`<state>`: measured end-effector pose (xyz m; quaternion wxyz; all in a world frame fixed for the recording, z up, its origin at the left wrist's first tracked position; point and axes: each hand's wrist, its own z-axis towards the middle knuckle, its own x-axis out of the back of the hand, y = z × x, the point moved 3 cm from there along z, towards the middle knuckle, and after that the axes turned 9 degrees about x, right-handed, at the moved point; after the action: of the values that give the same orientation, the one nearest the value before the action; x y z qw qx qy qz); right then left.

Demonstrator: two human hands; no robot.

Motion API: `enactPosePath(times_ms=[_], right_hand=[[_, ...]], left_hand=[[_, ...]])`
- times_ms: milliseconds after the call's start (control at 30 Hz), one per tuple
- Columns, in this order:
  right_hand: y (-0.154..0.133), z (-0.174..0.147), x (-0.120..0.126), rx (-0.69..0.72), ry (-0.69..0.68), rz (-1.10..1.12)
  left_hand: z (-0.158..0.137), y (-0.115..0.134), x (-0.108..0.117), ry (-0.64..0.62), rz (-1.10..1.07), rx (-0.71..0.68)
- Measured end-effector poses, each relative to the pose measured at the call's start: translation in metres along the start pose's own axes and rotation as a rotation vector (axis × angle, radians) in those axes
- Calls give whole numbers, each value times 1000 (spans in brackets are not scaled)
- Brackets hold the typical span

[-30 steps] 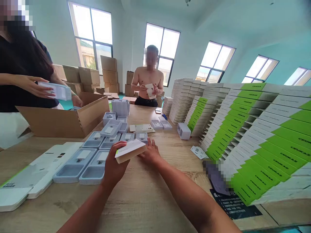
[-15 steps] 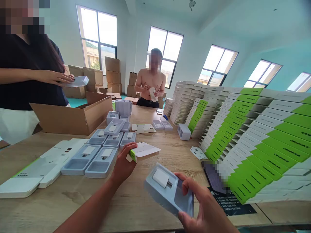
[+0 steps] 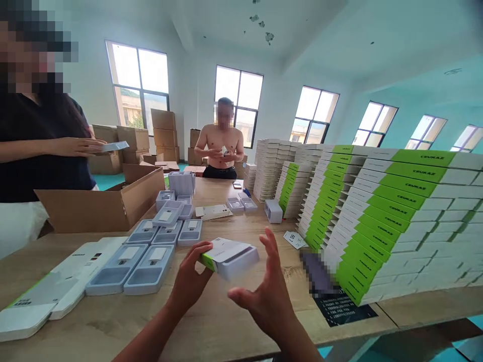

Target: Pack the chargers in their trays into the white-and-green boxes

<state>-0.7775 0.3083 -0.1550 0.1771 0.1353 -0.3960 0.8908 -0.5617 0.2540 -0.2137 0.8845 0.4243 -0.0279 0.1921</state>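
My left hand [image 3: 191,274] grips a white and green carton [image 3: 228,248] by its left end, above the table. A pale plastic tray [image 3: 240,263] sits partly inside the carton, its end showing at the open side and blurred. My right hand [image 3: 268,296] is just right of the tray, thumb and fingers spread, holding nothing. Left of my left hand, trays [image 3: 149,269] with white chargers lie in a cluster on the table, one resting on top of others. Flattened cartons [image 3: 71,276] lie in a pile beside them.
Tall stacks of white and green boxes [image 3: 377,226] line the right side, with a dark printed sheet [image 3: 341,307] below. An open cardboard box [image 3: 94,208] stands at left. Two co-workers stand beyond the table [image 3: 124,322], one holding a tray [image 3: 115,146].
The tray that my right hand held has gone into the carton in my left hand. My right hand has let go and opened. The view has shifted slightly right and up.
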Motion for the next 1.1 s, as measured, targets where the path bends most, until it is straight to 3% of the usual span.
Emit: enactPosePath(times_ms=[100, 200, 267, 367, 500, 600, 667, 833, 967, 1100], right_hand=[[13, -15, 4, -20, -78, 245], [25, -35, 11, -136, -180, 335], [33, -48, 16, -175, -183, 322], [42, -62, 20, -196, -218, 229], [47, -70, 18, -232, -247, 259], [50, -74, 15, -229, -177, 331], [51, -76, 15, -173, -172, 276], [49, -74, 11, 179, -303, 129], [40, -67, 9, 500, -223, 11], [27, -58, 8, 614, -216, -39]], left_hand=[[-17, 29, 5, -201, -162, 126], [-43, 59, 4, -509, -537, 381], [-57, 71, 4, -542, -666, 488], [-72, 73, 5, -443, -670, 526], [-90, 58, 6, -299, -558, 424], [-100, 47, 13, -194, -307, 267], [-102, 44, 19, -200, -131, 179], [-86, 54, 39, -356, 167, -42], [-70, 70, 51, -484, 353, -91], [-68, 83, 56, -453, 420, -161]])
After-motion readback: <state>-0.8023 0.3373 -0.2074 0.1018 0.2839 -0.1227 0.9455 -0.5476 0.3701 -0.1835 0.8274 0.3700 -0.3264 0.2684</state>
